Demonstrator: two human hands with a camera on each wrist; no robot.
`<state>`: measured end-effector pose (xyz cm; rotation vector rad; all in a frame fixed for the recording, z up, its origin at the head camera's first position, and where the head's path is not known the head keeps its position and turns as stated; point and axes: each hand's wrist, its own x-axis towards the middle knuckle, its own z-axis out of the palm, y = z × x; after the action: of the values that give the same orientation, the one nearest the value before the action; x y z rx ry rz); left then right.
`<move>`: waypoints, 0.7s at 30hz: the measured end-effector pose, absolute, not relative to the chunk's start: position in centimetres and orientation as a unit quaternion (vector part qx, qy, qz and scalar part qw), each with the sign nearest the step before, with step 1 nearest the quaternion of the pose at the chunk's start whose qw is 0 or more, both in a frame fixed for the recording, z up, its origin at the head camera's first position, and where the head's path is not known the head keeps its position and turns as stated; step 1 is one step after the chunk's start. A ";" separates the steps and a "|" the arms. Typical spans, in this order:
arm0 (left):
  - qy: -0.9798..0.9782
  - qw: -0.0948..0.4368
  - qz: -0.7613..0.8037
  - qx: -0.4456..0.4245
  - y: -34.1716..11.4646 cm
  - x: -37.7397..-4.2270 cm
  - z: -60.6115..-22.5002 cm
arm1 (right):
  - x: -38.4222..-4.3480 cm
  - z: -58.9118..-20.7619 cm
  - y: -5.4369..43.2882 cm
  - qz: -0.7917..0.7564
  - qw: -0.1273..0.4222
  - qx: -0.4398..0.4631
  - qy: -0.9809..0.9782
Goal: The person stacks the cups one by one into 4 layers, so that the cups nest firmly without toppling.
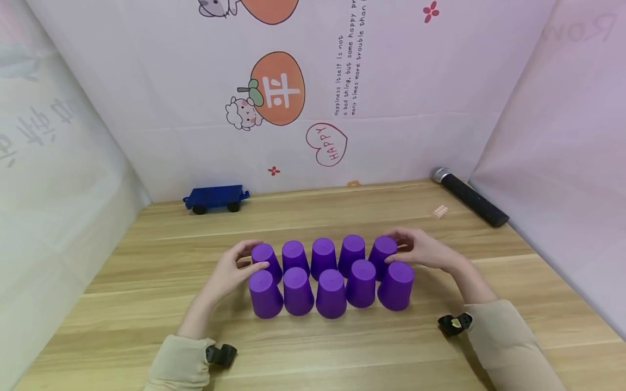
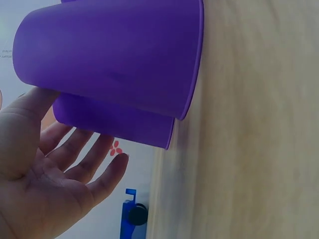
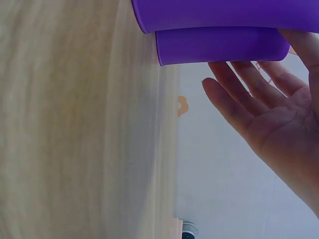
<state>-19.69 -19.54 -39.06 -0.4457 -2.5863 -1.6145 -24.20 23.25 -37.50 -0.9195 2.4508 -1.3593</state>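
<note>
Several purple cups stand upside down on the table in two rows, a back row (image 1: pixel 323 255) and a front row (image 1: pixel 331 293). At the left end of the back row, my left hand (image 1: pixel 238 267) holds the end cup (image 1: pixel 264 255), its thumb passing between that cup and the front one. My right hand (image 1: pixel 421 250) grips the cup (image 1: pixel 383 250) at the back row's right end, thumb in front and fingers behind. In the left wrist view a front cup (image 2: pixel 114 55) partly covers the held one. The right wrist view has the held cup (image 3: pixel 219 46) behind a front cup (image 3: pixel 224 14).
A blue toy wagon (image 1: pixel 215 198) sits at the back left of the wooden table (image 1: pixel 313 353). A black microphone (image 1: pixel 471 198) lies at the back right, beside a small pale patterned piece (image 1: pixel 440 210). Printed white cloth (image 1: pixel 391 108) encloses the table's back and sides.
</note>
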 end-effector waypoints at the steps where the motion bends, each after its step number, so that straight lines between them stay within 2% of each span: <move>1: -0.838 0.029 -0.526 -0.144 -19.5 -19.7 -39.1 | -24.2 -37.6 23.3 -0.461 0.097 -0.310 0.826; 13: -0.838 0.040 -0.529 -0.129 -19.1 -19.7 -39.1 | -24.3 -37.3 23.9 -0.462 0.097 -0.275 0.838; 21: -0.849 0.050 -0.510 -0.126 -19.4 -19.4 -39.2 | -24.7 -36.8 24.4 -0.456 0.049 -0.222 0.860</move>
<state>-19.41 -19.37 -39.15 -0.3842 -2.5873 -1.5542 -24.68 24.42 -36.82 -0.6766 2.6207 -1.3899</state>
